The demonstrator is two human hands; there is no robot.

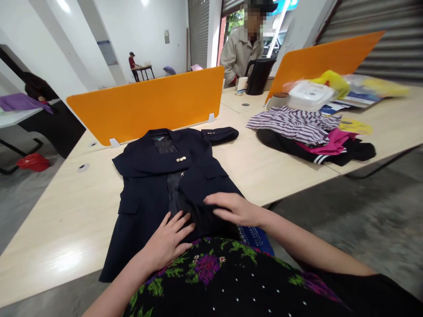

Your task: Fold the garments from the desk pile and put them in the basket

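Observation:
A dark navy blazer (pixel 145 189) with gold buttons lies on the table in front of me, its collar pointing away. One sleeve is folded across the chest; the other sticks out to the right with its cuff doubled back. My left hand (pixel 168 240) rests on the lower front, fingers spread flat on the cloth. At the right front panel, my right hand (pixel 236 209) has fingers and thumb about the fabric near the hem, where the cloth is turned and dark lining shows. Part of the hem is hidden by my hands and my floral top.
Orange dividers (pixel 148 103) stand along the table (pixel 66 211). To the right lie a striped garment (pixel 294 125), pink and black clothes and a plastic container (pixel 310 94). A black pitcher (pixel 259 77) and paper cups (pixel 242 83) stand behind, near another person.

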